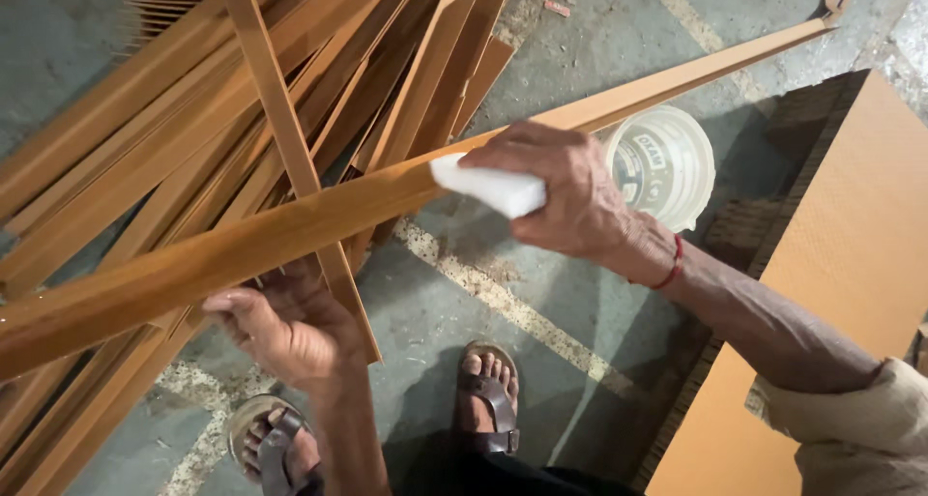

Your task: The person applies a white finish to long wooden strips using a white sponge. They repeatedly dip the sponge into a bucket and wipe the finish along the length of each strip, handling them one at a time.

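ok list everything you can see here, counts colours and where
long strip: one, orange-brown, held across the middle of the view
strip pile: many, orange-brown, heaped on the floor, upper left
white block: one, white, pressed on the long strip
tub: one, whitish translucent, on the floor, upper right
board stack: one stack, orange-brown top, right side
floor: grey concrete, pale painted lines
sandals: two, brown, bottom centre
left hand: under the long strip
right hand: fingers around the white block
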